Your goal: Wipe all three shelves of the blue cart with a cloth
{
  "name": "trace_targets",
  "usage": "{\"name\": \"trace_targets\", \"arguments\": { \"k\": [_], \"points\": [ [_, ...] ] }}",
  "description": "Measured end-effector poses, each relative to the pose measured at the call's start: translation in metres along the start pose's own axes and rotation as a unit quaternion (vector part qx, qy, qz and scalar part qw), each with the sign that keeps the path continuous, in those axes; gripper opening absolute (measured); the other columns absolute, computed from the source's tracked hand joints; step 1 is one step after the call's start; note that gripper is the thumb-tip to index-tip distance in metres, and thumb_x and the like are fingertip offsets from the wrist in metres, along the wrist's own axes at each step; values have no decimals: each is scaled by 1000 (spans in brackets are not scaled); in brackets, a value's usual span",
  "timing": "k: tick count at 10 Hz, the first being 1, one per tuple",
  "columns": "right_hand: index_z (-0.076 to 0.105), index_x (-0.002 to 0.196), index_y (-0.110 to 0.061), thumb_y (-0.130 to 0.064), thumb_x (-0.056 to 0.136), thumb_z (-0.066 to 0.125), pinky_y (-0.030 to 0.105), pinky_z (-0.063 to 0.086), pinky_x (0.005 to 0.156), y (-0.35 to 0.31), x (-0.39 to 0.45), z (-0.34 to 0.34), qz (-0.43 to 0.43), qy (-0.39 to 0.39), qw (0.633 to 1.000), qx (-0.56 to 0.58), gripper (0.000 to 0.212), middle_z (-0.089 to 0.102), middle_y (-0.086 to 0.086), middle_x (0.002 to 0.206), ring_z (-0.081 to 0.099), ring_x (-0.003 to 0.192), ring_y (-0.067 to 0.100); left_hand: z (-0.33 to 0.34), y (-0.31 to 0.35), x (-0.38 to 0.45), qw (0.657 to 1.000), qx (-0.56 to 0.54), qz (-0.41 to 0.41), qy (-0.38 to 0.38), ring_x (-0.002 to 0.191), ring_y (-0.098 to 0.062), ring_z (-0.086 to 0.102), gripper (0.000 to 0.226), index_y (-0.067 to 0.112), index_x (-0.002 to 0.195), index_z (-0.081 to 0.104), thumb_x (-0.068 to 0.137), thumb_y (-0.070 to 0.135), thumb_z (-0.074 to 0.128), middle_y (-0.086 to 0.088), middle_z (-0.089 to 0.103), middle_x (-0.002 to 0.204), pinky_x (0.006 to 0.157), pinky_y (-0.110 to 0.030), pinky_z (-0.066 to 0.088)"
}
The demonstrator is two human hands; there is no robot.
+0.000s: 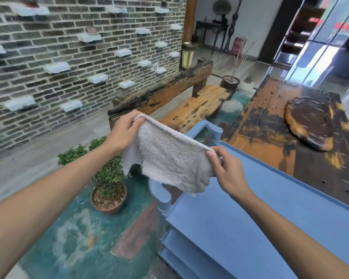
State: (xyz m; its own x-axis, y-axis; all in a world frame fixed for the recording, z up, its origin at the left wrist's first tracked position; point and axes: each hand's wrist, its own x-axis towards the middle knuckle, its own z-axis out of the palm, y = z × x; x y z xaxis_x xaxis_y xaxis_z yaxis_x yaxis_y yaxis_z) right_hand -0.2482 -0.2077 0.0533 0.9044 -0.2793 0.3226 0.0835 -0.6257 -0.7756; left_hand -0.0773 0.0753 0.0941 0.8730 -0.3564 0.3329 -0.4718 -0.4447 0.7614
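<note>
Left fingers: the thumb and the fingers of the left hand (123, 132) are pressed together on the upper left corner of the cloth (165, 158), pinching its hem.
Right fingers: the right hand (227, 170) pinches the upper right corner of the cloth between the thumb and the forefinger; the other fingers are curled behind the fabric.
Cloth: a light grey terry cloth, stretched between the two hands along its top edge; the lower part hangs free, with a ragged lower edge. It is in the air, above the left end of the blue cart (240, 214), not touching the top shelf.
Arms: both forearms are bare and reach forward from the bottom corners of the view.
Blue cart: its flat top shelf is under the right hand; the edges of lower shelves show at the front left side, and a rounded post stands at the corner below the cloth.
Left of the cart: a potted plant (108, 190) stands on a green floor mat (73, 238).
Behind: a wooden bench (193, 105) and a brick wall (69, 57).
Right of the cart: a dark wooden table (270, 125) with a round wooden slab (312, 123) on it.
</note>
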Motion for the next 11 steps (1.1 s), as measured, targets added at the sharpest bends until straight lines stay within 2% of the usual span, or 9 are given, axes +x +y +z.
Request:
{"name": "trace_targets", "arguments": {
  "k": [1,2,4,6,7,8,9,10,11],
  "points": [
    [69,102,-34,-38,107,55,51,59,70,23,28,8,20,1,1000,2,15,70,-14,83,68,72,14,13,-10,31,1000,-2,1,-17,81,-3,59,17,37,97,63,102,39,47,18,65,89,73,-33,45],
    [71,102,-28,-34,106,57,53,60,70,50,49,16,55,4,998,16,15,69,-16,81,69,71,19,34,-23,60,999,2,-11,-36,92,-16,62,20,24,102,67,103,34,49,7,68,96,84,-41,47],
    [72,104,-23,-33,106,58,56,61,76,97,86,34,151,4,988,36,18,68,-16,81,71,82,24,84,-47,115,996,13,-49,-74,90,-2,60,17,27,99,66,103,31,50,13,66,97,74,-23,39],
    [72,107,-18,-35,107,55,54,62,78,131,115,51,230,18,972,37,24,68,-15,92,69,95,24,126,-81,169,990,18,-66,-125,88,-7,61,21,16,104,69,102,28,52,5,68,98,68,-15,39],
    [72,109,-16,-36,106,56,52,63,79,143,126,58,281,36,958,47,25,70,-6,99,68,101,25,148,-101,189,986,15,-71,-151,88,-3,60,21,15,104,71,101,26,52,4,70,99,70,-18,41],
    [72,112,-14,-36,106,57,53,61,87,153,134,70,321,44,945,49,27,68,-4,103,66,103,24,169,-123,195,981,12,-98,-169,86,-12,63,19,20,97,70,101,28,54,6,70,91,68,-27,43],
    [72,105,-16,-36,105,59,48,63,82,156,136,82,358,35,930,69,24,68,-4,98,66,94,22,188,-139,192,956,-8,-164,-244,93,-29,67,21,14,95,70,101,27,54,-10,72,97,76,-40,52],
    [71,106,-17,-37,105,60,40,64,74,158,134,92,384,27,917,104,23,69,0,98,66,84,21,204,-150,188,914,-43,-234,-328,101,-35,67,24,13,95,71,100,31,57,-15,72,102,87,-46,54],
    [63,132,-20,-35,105,58,43,63,83,157,135,93,384,4,920,80,31,69,1,113,69,94,23,217,-147,192,907,-30,-209,-365,108,-29,64,19,16,103,70,99,30,58,-4,70,108,83,-35,51]
  ]
}}
